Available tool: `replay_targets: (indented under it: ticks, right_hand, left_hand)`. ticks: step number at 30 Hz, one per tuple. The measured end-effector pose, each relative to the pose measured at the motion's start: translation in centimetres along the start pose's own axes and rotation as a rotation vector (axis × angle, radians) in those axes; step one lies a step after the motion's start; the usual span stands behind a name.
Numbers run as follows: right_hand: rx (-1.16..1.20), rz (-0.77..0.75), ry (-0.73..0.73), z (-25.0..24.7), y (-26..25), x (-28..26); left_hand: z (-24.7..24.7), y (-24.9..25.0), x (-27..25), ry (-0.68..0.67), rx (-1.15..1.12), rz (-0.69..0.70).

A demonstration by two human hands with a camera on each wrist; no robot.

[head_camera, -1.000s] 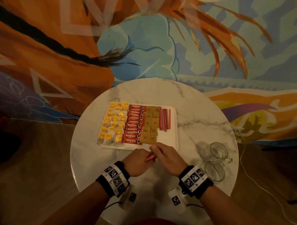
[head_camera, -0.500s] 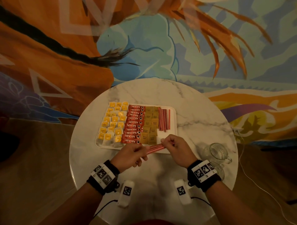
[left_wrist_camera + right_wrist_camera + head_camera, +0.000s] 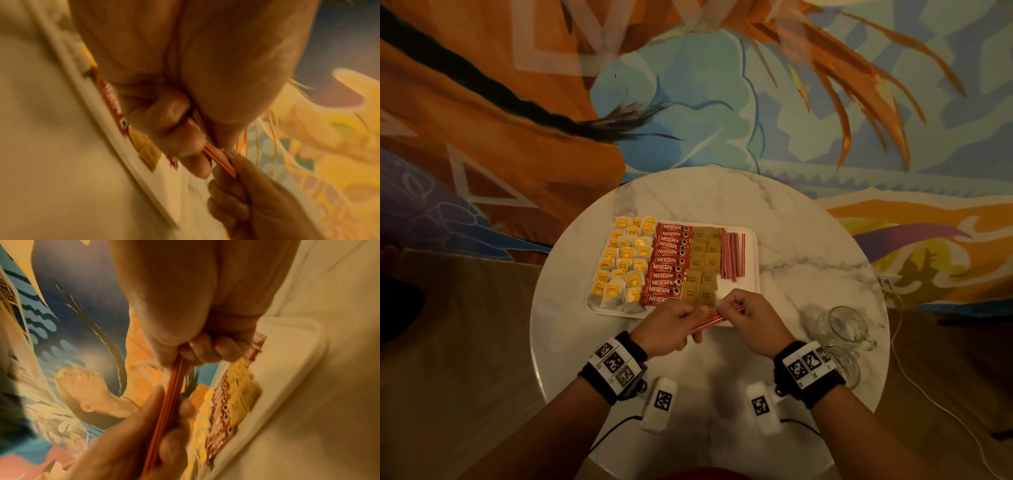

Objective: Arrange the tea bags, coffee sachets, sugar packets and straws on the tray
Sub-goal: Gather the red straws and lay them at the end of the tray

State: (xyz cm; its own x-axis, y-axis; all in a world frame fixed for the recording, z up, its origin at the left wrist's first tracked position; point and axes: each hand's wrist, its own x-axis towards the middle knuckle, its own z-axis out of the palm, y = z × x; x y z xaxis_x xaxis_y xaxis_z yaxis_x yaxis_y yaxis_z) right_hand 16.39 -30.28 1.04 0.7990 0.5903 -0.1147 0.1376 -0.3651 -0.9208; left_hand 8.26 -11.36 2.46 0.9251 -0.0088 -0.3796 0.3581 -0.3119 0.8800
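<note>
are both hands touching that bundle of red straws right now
Touching. In the left wrist view, the left hand and right hand each pinch one end of the bundle of red straws; the right wrist view shows the same grip.

One tray (image 3: 752, 260), two glass mugs (image 3: 846, 325), roughly eleven coffee sachets (image 3: 669, 260).

Both hands close together, knuckles up. Left hand (image 3: 667, 328) and right hand (image 3: 751, 322) each pinching, fingers curled, forearms converging.

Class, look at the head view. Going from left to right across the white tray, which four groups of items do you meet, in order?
On the tray: tea bags → coffee sachets → sugar packets → straws.
</note>
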Motion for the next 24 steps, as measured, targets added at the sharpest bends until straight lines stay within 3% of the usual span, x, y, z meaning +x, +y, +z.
replay_targets:
  ticks: [2, 5, 9, 12, 15, 24]
  right_hand:
    - [-0.039, -0.007, -0.039, -0.7, -0.2, 0.4]
    - [-0.013, -0.012, 0.022, -1.1, -0.3, 0.9]
    - [0.160, 0.050, 0.086, -0.9, -0.9, 1.4]
    - [0.327, 0.092, 0.065, -0.6, -1.5, 1.7]
    - [0.436, 0.141, 0.005, -0.2, -1.7, 1.7]
    - [0.141, 0.189, -0.077, -1.0, -2.1, 3.8]
  left_hand:
    - [-0.2, -0.2, 0.0, -0.065, 0.229, 0.079]
    - [0.2, -0.5, 0.3, -0.142, 0.266, 0.111]
    - [1.7, -0.6, 0.3, -0.213, 0.012, 0.053]
    - [2.2, -0.3, 0.4, -0.181, -0.217, 0.027]
    - [2.2, -0.5, 0.7, -0.135, -0.266, 0.043]
    - [2.4, 0.1, 2.3, -0.088, -0.085, 0.037]
